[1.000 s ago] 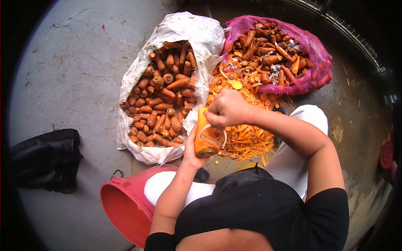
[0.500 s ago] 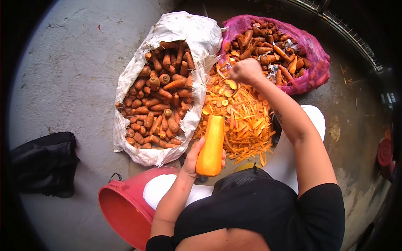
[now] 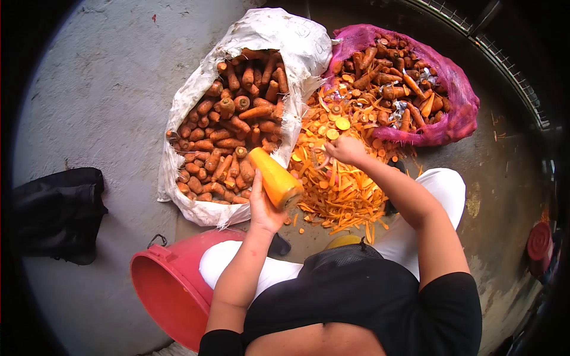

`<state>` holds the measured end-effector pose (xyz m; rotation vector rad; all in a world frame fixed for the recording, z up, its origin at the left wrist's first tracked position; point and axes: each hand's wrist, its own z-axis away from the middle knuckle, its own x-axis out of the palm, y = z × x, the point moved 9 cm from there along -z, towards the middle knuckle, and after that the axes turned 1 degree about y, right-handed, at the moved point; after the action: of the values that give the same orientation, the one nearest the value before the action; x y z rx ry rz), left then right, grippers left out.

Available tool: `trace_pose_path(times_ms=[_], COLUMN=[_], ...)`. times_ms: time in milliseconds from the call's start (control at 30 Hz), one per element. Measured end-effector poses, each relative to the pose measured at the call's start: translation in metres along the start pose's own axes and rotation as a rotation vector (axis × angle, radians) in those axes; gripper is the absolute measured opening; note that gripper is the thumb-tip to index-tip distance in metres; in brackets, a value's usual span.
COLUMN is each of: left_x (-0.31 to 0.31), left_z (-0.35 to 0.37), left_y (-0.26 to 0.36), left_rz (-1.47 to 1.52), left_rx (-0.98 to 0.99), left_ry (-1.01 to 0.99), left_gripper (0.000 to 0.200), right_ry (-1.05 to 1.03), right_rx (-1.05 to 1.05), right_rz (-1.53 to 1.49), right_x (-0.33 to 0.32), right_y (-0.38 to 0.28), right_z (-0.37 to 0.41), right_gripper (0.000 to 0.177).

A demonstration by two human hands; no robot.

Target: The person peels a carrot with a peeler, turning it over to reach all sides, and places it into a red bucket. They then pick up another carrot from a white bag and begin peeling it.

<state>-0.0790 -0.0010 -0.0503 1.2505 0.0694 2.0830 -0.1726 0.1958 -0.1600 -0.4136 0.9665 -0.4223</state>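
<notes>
My left hand (image 3: 265,207) is wrapped round a thick peeled carrot (image 3: 276,178), tilted with its broad end toward the lower right. That end still shows a darker, unpeeled rim. My right hand (image 3: 346,149) is closed on a slim, pale, curved tool that looks like a peeler (image 3: 320,159), partly blurred. It is above a heap of orange carrot peelings (image 3: 341,199) and cut slices. Left of the heap, a white woven sack (image 3: 279,29) lies open, full of unpeeled carrots (image 3: 228,139). Both hands are apart from the sack.
A pink mesh sack (image 3: 463,113) of carrots and foil-like scraps lies at the upper right. By my left leg a red bucket (image 3: 196,249) lies tipped on its side. Black cloth (image 3: 56,216) is on the floor at left. A metal-barred edge (image 3: 510,77) runs along the upper right.
My left hand has turned the carrot from near upright to tilted and moved it up and left. My right hand has come down from the pink sack's edge toward the peelings.
</notes>
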Motion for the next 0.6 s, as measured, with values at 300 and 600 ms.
trace_pose_path(times_ms=[300,600], left_x=[-0.050,-0.064], left_z=[-0.014,-0.020], left_y=[0.026,0.033], left_rz=[0.012,0.031], left_rx=[0.137,0.156], left_ry=[0.342,0.363], left_gripper=[0.038,0.042], right_ry=[-0.066,0.352], right_rx=[0.109,-0.219], right_rz=[0.059,0.304], right_x=[0.074,0.052], right_y=[0.099,0.030], right_z=[-0.021,-0.008], right_gripper=[0.048,0.037])
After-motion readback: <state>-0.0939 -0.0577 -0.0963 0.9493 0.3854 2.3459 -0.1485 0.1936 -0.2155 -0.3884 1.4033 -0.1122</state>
